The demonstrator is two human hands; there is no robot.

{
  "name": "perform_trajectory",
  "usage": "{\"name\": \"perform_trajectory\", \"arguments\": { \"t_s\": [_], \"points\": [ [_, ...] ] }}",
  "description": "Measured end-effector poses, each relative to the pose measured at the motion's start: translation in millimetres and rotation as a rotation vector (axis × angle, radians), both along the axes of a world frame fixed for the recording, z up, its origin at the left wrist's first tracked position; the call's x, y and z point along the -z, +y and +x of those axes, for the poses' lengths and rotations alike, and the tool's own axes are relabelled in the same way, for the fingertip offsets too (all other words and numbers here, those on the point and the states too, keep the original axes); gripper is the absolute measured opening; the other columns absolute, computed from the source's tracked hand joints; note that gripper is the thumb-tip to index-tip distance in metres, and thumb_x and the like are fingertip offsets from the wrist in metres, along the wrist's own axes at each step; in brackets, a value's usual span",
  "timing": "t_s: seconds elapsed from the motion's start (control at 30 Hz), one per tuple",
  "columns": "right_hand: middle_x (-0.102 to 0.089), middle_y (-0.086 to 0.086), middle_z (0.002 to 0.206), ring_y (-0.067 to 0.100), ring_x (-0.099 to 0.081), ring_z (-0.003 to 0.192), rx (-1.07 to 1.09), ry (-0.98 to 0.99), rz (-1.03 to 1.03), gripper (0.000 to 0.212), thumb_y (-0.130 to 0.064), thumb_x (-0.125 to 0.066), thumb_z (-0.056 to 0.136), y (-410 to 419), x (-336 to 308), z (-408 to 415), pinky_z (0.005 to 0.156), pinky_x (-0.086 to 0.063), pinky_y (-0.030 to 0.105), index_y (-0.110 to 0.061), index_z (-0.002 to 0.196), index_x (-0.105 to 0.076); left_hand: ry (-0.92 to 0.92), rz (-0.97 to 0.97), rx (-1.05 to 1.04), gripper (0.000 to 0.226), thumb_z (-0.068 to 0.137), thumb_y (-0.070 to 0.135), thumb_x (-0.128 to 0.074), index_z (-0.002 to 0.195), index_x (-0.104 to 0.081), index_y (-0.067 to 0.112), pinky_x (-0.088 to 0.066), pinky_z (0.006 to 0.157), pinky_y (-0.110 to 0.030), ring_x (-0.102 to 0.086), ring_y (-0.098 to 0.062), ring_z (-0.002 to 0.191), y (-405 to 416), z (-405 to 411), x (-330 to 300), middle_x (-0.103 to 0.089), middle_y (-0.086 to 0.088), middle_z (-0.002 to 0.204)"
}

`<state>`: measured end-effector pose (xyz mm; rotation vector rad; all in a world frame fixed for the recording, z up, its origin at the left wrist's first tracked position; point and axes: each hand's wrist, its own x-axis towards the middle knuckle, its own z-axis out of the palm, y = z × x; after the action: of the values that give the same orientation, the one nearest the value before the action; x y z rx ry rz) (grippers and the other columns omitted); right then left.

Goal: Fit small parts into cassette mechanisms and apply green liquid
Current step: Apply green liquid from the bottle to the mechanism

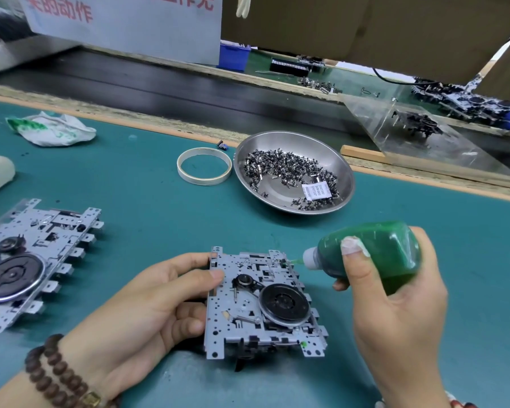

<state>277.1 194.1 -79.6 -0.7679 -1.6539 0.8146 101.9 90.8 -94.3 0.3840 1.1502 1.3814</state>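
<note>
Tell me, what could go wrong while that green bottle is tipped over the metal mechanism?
Squeezed too hard, the green bottle in the right hand might flood the cassette mechanism; its nozzle sits right at the top edge. Green liquid could probably reach the black flywheel or belt. The left hand grips only one side, so the mechanism may tilt, and a green spot already marks the lower edge.
</note>
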Motion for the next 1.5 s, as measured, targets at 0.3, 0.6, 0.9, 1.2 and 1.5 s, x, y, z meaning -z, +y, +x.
{"name": "perform_trajectory", "arguments": {
  "t_s": [0.3,0.6,0.9,1.2,1.5],
  "points": [
    [-0.07,0.008,0.073,0.034,-0.066,0.07,0.021,0.005,-0.005,0.023,-0.049,-0.061,0.077,1.3,0.6,2.1,0.058,-0.049,0.053,-0.03,0.085,-0.054,0.007,-0.002,0.002,0.031,0.064,0.013,-0.078,0.094,-0.073,0.011,-0.042,0.034,-0.014,-0.05,-0.008,0.039,0.4,-0.2,-0.3,-0.069,-0.014,0.081],
    [-0.071,0.004,0.073,0.028,-0.068,0.07,0.01,0.008,0.005,0.017,-0.047,-0.061,0.077,-0.3,-1.3,0.4,0.058,-0.051,0.049,-0.033,0.084,-0.054,0.004,-0.002,-0.003,0.026,0.066,0.009,-0.078,0.091,-0.074,0.011,-0.04,0.033,-0.012,-0.049,-0.007,0.037,1.5,0.3,-1.2,-0.069,-0.012,0.078],
    [-0.073,-0.007,0.073,0.019,-0.07,0.071,-0.024,0.033,0.005,0.009,-0.042,-0.059,0.079,-2.8,-3.9,-1.5,0.058,-0.052,0.035,-0.036,0.083,-0.053,0.006,0.013,0.0,0.03,0.063,0.016,-0.068,0.092,-0.073,0.011,-0.04,0.032,-0.012,-0.048,-0.007,0.036,-0.3,0.8,-1.3,-0.069,-0.013,0.079],
    [-0.07,-0.006,0.066,0.007,-0.062,0.055,-0.022,0.233,-0.132,0.016,-0.031,-0.059,0.08,0.0,-7.8,1.4,0.047,-0.043,0.012,-0.019,0.083,-0.05,0.027,0.012,0.011,0.027,0.066,0.008,-0.077,0.092,-0.073,0.015,-0.042,0.032,-0.016,-0.051,-0.009,0.04,-0.2,0.9,-1.4,-0.069,-0.014,0.079],
    [-0.057,-0.006,0.054,0.001,-0.039,0.037,-0.194,0.479,-0.502,0.006,-0.019,-0.059,0.077,0.0,-6.8,2.1,0.04,-0.039,0.013,-0.015,0.072,-0.059,0.156,0.089,-0.055,0.048,0.067,0.008,-0.079,0.11,-0.06,0.019,-0.043,0.036,-0.018,-0.051,-0.013,0.04,0.8,14.9,-7.2,-0.064,-0.015,0.068]
  ]
}}
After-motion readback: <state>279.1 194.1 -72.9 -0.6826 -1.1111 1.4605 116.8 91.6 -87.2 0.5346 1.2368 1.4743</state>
